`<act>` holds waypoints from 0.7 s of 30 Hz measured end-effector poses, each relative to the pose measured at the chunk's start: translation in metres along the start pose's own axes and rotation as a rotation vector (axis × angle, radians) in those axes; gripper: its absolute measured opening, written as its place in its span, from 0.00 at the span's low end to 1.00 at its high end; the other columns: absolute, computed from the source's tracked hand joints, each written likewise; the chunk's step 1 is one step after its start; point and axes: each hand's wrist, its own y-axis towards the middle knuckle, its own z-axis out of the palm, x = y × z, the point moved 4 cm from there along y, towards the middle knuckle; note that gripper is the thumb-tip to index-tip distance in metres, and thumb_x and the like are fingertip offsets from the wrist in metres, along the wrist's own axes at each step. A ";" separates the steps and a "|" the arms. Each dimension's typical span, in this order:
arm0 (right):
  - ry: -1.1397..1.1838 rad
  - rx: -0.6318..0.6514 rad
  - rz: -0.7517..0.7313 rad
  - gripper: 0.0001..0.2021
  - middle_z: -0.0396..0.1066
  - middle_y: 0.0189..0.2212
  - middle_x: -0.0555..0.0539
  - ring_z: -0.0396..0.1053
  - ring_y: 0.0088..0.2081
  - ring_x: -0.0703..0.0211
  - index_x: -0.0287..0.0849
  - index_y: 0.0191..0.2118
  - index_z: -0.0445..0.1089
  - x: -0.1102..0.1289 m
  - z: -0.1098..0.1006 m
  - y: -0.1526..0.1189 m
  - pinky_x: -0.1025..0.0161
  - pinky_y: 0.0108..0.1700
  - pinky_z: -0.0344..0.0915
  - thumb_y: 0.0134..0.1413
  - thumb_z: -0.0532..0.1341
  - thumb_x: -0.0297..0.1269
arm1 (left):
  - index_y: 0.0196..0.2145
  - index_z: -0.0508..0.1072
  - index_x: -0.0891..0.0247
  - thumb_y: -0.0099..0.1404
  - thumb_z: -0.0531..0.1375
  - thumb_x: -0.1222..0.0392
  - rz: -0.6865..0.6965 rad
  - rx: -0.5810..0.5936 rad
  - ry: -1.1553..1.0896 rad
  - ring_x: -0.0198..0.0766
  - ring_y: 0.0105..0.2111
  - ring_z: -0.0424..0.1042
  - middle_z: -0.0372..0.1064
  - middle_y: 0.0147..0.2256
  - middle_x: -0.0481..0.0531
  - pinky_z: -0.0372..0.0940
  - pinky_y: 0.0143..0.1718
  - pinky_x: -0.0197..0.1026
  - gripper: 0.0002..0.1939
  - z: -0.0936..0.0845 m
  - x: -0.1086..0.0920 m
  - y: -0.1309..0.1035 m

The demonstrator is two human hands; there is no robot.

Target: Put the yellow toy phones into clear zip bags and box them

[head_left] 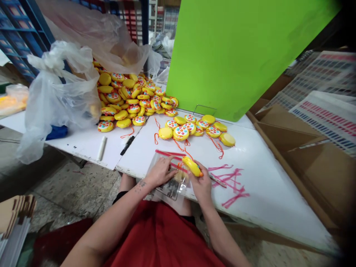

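My right hand is closed round a yellow toy with an orange cord, held tilted just above the table's front edge. Close beside it, my left hand has its fingers curled on a clear plastic bag with a red strip and dark print. Part of that bag hangs past the table edge, and my fingers cover some of it. Behind my hands lies a small group of yellow toys with coloured dots and orange cords. Pink strips are scattered right of my right hand.
A big heap of yellow toys spills from a plastic sack at back left. A white marker and a black marker lie on the white table. A green board stands behind; a cardboard box flanks the right edge.
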 end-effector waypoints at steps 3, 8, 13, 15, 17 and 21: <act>-0.007 0.009 0.003 0.21 0.66 0.49 0.41 0.64 0.49 0.53 0.41 0.52 0.64 -0.001 0.001 0.002 0.52 0.53 0.61 0.50 0.60 0.36 | 0.57 0.55 0.65 0.66 0.52 0.52 0.021 0.043 0.015 0.44 0.41 0.64 0.67 0.39 0.57 0.59 0.46 0.48 0.25 -0.001 -0.003 0.001; -0.023 0.045 0.022 0.21 0.65 0.49 0.41 0.64 0.49 0.53 0.42 0.52 0.64 -0.002 0.003 0.003 0.52 0.52 0.61 0.50 0.59 0.34 | 0.51 0.63 0.64 0.68 0.49 0.55 0.070 0.104 0.120 0.43 0.40 0.63 0.67 0.39 0.57 0.58 0.44 0.47 0.17 -0.003 -0.009 0.002; -0.040 0.111 -0.024 0.19 0.66 0.48 0.42 0.64 0.49 0.53 0.43 0.51 0.65 0.005 0.007 0.008 0.51 0.53 0.61 0.52 0.58 0.34 | 0.47 0.67 0.63 0.69 0.48 0.54 0.097 0.114 0.172 0.41 0.37 0.63 0.65 0.36 0.55 0.59 0.42 0.44 0.15 0.003 -0.003 0.006; -0.054 0.158 -0.041 0.19 0.67 0.48 0.43 0.64 0.49 0.53 0.44 0.52 0.65 0.010 0.009 0.015 0.51 0.53 0.60 0.52 0.57 0.34 | 0.45 0.68 0.63 0.68 0.50 0.55 0.070 0.085 0.188 0.41 0.37 0.63 0.65 0.36 0.54 0.59 0.41 0.44 0.14 0.005 0.005 0.011; -0.066 0.184 -0.033 0.21 0.67 0.49 0.43 0.64 0.49 0.53 0.45 0.53 0.64 0.014 0.012 0.027 0.52 0.52 0.61 0.52 0.57 0.35 | 0.42 0.69 0.63 0.67 0.52 0.56 0.046 0.051 0.188 0.41 0.39 0.63 0.65 0.37 0.54 0.60 0.41 0.44 0.11 0.006 0.012 0.019; -0.123 0.218 0.052 0.25 0.66 0.50 0.42 0.67 0.45 0.53 0.44 0.56 0.61 0.011 0.016 0.056 0.56 0.46 0.66 0.51 0.60 0.40 | 0.39 0.70 0.64 0.66 0.54 0.60 0.055 0.039 0.187 0.41 0.42 0.62 0.66 0.39 0.55 0.60 0.43 0.44 0.08 0.004 0.020 0.032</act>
